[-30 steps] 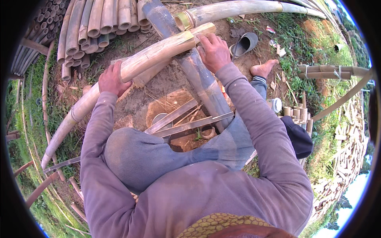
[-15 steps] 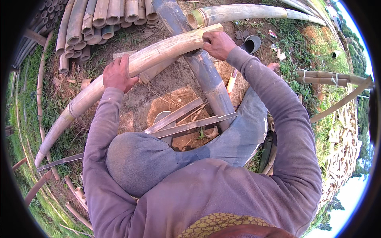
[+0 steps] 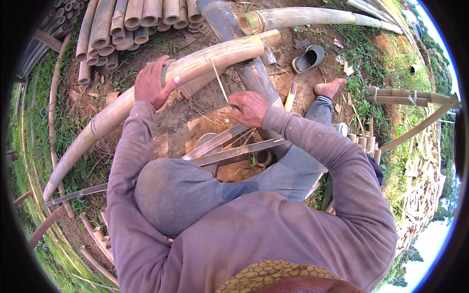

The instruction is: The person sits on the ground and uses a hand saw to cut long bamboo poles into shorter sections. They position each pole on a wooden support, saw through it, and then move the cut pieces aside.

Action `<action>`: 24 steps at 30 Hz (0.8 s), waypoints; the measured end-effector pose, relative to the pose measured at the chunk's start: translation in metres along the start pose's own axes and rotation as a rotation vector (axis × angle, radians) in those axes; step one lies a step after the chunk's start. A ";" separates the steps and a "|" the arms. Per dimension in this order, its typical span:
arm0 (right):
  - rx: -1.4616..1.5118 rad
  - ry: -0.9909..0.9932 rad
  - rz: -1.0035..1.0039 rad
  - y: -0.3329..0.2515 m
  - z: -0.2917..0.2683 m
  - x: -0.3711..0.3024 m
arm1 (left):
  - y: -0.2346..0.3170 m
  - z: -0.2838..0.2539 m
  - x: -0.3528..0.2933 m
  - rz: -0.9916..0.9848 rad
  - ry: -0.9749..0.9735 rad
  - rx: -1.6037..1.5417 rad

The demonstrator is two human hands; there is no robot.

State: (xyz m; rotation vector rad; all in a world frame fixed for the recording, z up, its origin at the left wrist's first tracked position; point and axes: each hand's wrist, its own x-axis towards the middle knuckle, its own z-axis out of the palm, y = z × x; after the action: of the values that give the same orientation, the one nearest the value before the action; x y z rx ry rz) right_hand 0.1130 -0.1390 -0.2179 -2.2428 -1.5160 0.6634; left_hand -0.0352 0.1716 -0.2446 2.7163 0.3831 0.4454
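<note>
A thick, pale bamboo pole (image 3: 215,57) slants from the lower left up to the centre, its far end lying across a darker bamboo post (image 3: 259,80). My left hand (image 3: 150,84) is wrapped over the pole, thumb along its near side. A thin, light bamboo strip (image 3: 219,80) stretches from the pole's near side down to my right hand (image 3: 249,107), whose closed fingers pinch its lower end. Whether the strip is still attached to the pole I cannot tell. Below the hands, two long flat strips (image 3: 239,150) lie above my bent leg.
Stacked bamboo tubes (image 3: 132,19) fill the upper left. Another bamboo pole (image 3: 303,17) lies at the far side. A dark slipper (image 3: 309,59) and my bare foot (image 3: 330,88) are to the right, near a yellow-handled object (image 3: 290,97). A pale round container (image 3: 207,141) sits below.
My right hand has left the pole's far end and come down toward me, now with a thin strip in its fingers. My left hand has moved slightly up along the pole.
</note>
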 end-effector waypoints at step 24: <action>0.426 0.799 0.517 0.155 -0.050 0.086 | -0.175 -0.039 -0.143 -1.180 1.454 -1.283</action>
State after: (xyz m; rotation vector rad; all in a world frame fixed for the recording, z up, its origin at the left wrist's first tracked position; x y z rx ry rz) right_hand 0.2868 -0.1165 -0.2744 -2.1474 -0.3784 0.1320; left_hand -0.2152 0.2950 -0.3149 0.3719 1.2572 1.4334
